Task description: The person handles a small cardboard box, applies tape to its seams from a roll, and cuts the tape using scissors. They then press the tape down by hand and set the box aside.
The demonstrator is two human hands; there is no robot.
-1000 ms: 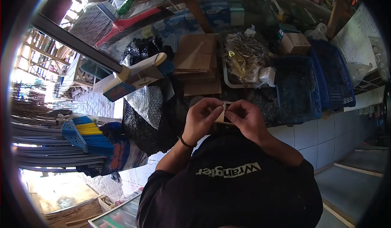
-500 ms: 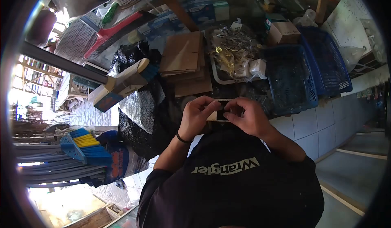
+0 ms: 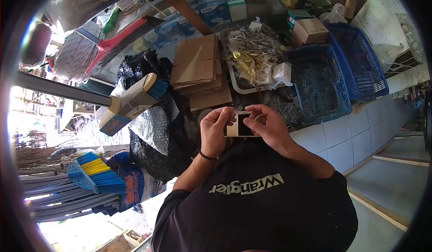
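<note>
A small cardboard box (image 3: pixel 232 130), its dark inside showing, is held level in front of my black shirt. My left hand (image 3: pixel 213 133), with a black band on its wrist, grips the box's left end between thumb and fingers. At the right end my right hand (image 3: pixel 270 127) has its fingers curled around the edge, thumb by the dark opening. Whatever its fingertips pinch there is too small to make out. Just beyond the hands lies a stack of flat brown cardboard pieces (image 3: pixel 194 67).
A white tray (image 3: pixel 252 90) holds small plastic-wrapped items. Blue baskets (image 3: pixel 344 103) stand to the right, with loose screws or nails (image 3: pixel 284 110) beside them. A brush head (image 3: pixel 130 101) on a pole, black bubble wrap (image 3: pixel 148 157) and a blue-yellow broom (image 3: pixel 96 171) crowd the left.
My right hand's fingers have lifted and spread a little at the box's right end. More of the box's dark inside shows. My left hand keeps its grip; the view has shifted slightly.
</note>
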